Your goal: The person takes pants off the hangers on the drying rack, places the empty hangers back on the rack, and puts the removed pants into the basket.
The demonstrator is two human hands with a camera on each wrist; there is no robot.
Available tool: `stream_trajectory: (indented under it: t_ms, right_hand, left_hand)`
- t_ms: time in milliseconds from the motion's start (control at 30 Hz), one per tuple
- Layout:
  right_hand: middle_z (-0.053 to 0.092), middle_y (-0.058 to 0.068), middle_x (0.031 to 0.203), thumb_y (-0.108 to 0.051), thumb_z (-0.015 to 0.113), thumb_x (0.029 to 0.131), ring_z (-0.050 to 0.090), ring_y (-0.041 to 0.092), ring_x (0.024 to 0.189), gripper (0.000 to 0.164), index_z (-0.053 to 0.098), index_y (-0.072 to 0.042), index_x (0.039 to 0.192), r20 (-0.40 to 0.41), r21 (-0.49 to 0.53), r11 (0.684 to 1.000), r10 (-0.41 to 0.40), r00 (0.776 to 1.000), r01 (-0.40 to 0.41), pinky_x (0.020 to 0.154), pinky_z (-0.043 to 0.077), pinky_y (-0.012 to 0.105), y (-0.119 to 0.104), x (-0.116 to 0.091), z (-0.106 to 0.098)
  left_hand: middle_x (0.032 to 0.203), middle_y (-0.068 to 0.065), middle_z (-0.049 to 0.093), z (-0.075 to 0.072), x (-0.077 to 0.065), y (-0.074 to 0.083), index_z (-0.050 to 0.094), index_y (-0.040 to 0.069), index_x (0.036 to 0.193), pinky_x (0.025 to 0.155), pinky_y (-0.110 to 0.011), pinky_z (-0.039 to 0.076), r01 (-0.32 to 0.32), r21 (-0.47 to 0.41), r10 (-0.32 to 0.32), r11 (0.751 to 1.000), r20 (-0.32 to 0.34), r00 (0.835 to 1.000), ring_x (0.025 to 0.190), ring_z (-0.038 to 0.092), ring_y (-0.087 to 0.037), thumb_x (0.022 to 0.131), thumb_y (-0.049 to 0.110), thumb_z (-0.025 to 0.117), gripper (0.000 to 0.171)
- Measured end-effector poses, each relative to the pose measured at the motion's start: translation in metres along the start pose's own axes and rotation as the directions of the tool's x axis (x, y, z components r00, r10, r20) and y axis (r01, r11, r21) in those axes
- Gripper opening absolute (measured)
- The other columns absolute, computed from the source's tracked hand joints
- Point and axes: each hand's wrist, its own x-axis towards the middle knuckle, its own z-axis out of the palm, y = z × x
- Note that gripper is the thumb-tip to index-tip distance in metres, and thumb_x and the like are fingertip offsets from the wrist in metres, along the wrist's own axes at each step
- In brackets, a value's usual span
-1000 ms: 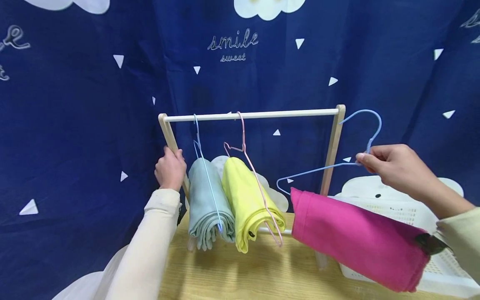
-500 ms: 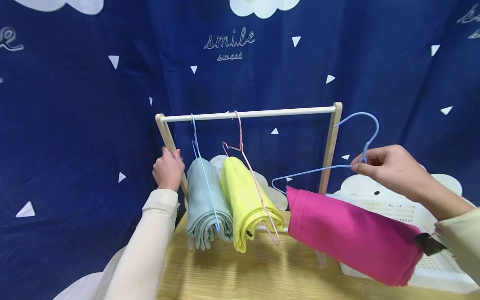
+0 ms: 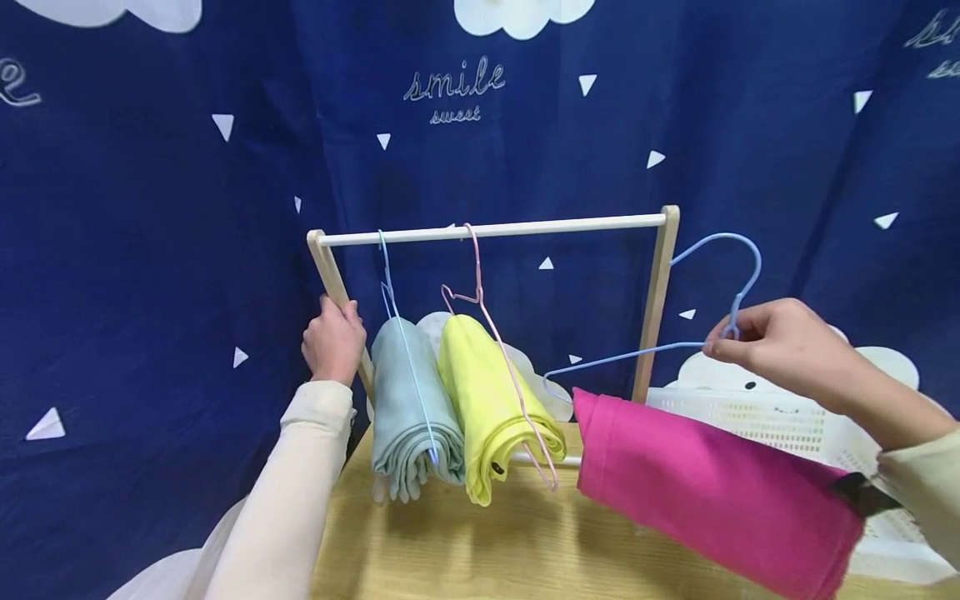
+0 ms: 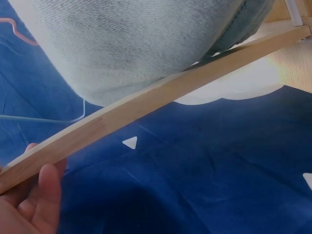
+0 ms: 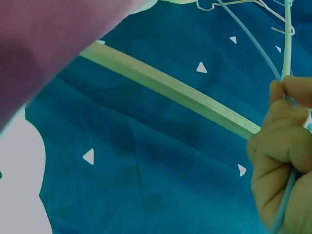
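Observation:
My left hand (image 3: 333, 342) grips the left wooden post (image 3: 327, 268) of a small clothes rack. Up close in the left wrist view, the fingers (image 4: 48, 190) wrap that post just beside a grey-green cloth. Right of the rack, my right hand (image 3: 795, 354) pinches a blue hanger (image 3: 754, 262) just below its hook, between thumb and fingers. Over the hanger's lower bar hangs a folded magenta cloth (image 3: 712, 487), tilted down to the right. The hook overlaps the right post (image 3: 657, 300) in the head view, below the rack's white top bar (image 3: 570, 227).
On the bar's left half hang a blue hanger with a rolled grey-green cloth (image 3: 412, 392) and a pink hanger (image 3: 480, 275) with a yellow cloth (image 3: 487, 392). A white perforated basket (image 3: 892, 558) stands behind the magenta cloth on the wooden table (image 3: 450, 558). A navy curtain backs everything.
The right hand with the hanger and magenta cloth first shifted slightly left, then dropped a little. The head view has shifted slightly. My left hand stays on the post.

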Motion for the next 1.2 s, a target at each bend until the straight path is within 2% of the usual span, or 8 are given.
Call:
stream_trajectory:
  t_ms: [167, 300, 500, 633, 767, 967, 1133, 1200]
  right_hand:
    - [0.065, -0.003, 0.074, -0.03, 0.068, 0.091, 0.051, 0.01, 0.069, 0.023, 0.073, -0.008, 0.085, 0.023, 0.017, 1.0, 0.003, 1.0, -0.003, 0.056, 0.039, 0.028, -0.002, -0.001, 0.001]
    - [0.053, -0.003, 0.064, -0.033, 0.068, 0.091, 0.044, 0.01, 0.055, 0.032, 0.062, -0.01, 0.069, 0.035, 0.04, 0.998, 0.037, 0.999, -0.038, 0.048, 0.034, 0.03, -0.002, -0.004, -0.001]
    - [0.041, -0.006, 0.057, -0.039, 0.067, 0.092, 0.036, 0.009, 0.051, 0.042, 0.055, -0.008, 0.067, 0.077, 0.082, 0.995, 0.047, 0.996, -0.053, 0.043, 0.031, 0.03, 0.001, -0.008, -0.002]
    - [0.044, -0.005, 0.062, -0.038, 0.065, 0.094, 0.033, 0.009, 0.049, 0.039, 0.061, -0.008, 0.071, 0.086, 0.098, 0.995, 0.025, 0.996, -0.033, 0.041, 0.03, 0.029, 0.001, -0.01, -0.001]
    - [0.054, 0.0, 0.075, -0.036, 0.063, 0.096, 0.035, 0.01, 0.051, 0.031, 0.071, -0.009, 0.084, 0.083, 0.122, 0.992, 0.001, 0.997, -0.011, 0.042, 0.031, 0.03, 0.003, -0.011, 0.001]
    - [0.055, -0.001, 0.069, -0.035, 0.061, 0.098, 0.047, 0.01, 0.068, 0.031, 0.075, -0.008, 0.102, 0.066, 0.116, 0.993, -0.013, 0.998, 0.005, 0.051, 0.039, 0.028, 0.01, -0.016, 0.002]
    - [0.058, -0.002, 0.069, -0.033, 0.06, 0.099, 0.048, 0.011, 0.067, 0.034, 0.069, -0.006, 0.08, 0.043, 0.113, 0.993, -0.041, 0.998, 0.036, 0.054, 0.038, 0.027, 0.015, -0.022, 0.001]
    - [0.058, -0.003, 0.07, -0.031, 0.06, 0.099, 0.046, 0.013, 0.064, 0.04, 0.059, -0.005, 0.069, 0.037, 0.118, 0.992, -0.059, 0.998, 0.054, 0.054, 0.036, 0.028, 0.016, -0.024, 0.001]
  left_hand:
    - [0.099, -0.029, 0.069, 0.0, 0.0, -0.003, 0.053, 0.0, 0.115, 0.078, -0.059, 0.052, -0.006, -0.01, 0.006, 1.0, -0.015, 1.0, 0.093, 0.066, -0.05, 0.104, 0.042, 0.043, 0.044]
    - [0.099, -0.029, 0.069, 0.001, 0.0, -0.002, 0.053, 0.0, 0.115, 0.077, -0.058, 0.052, -0.016, -0.018, 0.016, 1.0, -0.012, 1.0, 0.092, 0.066, -0.05, 0.104, 0.043, 0.042, 0.045]
    - [0.098, -0.029, 0.069, 0.001, 0.0, -0.002, 0.054, 0.0, 0.114, 0.077, -0.058, 0.052, -0.008, -0.014, 0.008, 1.0, -0.013, 1.0, 0.091, 0.066, -0.05, 0.104, 0.041, 0.044, 0.044]
    - [0.099, -0.03, 0.069, 0.0, -0.001, -0.001, 0.053, 0.0, 0.114, 0.077, -0.059, 0.052, -0.012, -0.011, 0.012, 1.0, -0.02, 1.0, 0.093, 0.066, -0.051, 0.104, 0.041, 0.043, 0.044]
    - [0.101, -0.03, 0.069, 0.0, -0.002, -0.001, 0.053, 0.0, 0.115, 0.079, -0.06, 0.051, -0.005, -0.008, 0.005, 1.0, -0.02, 1.0, 0.095, 0.065, -0.052, 0.104, 0.041, 0.043, 0.044]
    - [0.101, -0.03, 0.069, 0.001, -0.002, -0.003, 0.053, 0.001, 0.116, 0.08, -0.059, 0.051, 0.002, -0.009, -0.002, 1.0, -0.01, 1.0, 0.095, 0.065, -0.051, 0.104, 0.042, 0.043, 0.045]
    - [0.1, -0.028, 0.068, 0.001, -0.001, -0.002, 0.052, 0.0, 0.118, 0.08, -0.058, 0.052, 0.003, -0.018, -0.003, 1.0, -0.002, 1.0, 0.095, 0.066, -0.049, 0.104, 0.043, 0.041, 0.046]
    - [0.101, -0.028, 0.068, 0.001, 0.0, -0.002, 0.052, 0.001, 0.118, 0.081, -0.058, 0.052, 0.006, -0.019, -0.006, 1.0, -0.003, 1.0, 0.096, 0.065, -0.05, 0.104, 0.043, 0.041, 0.046]
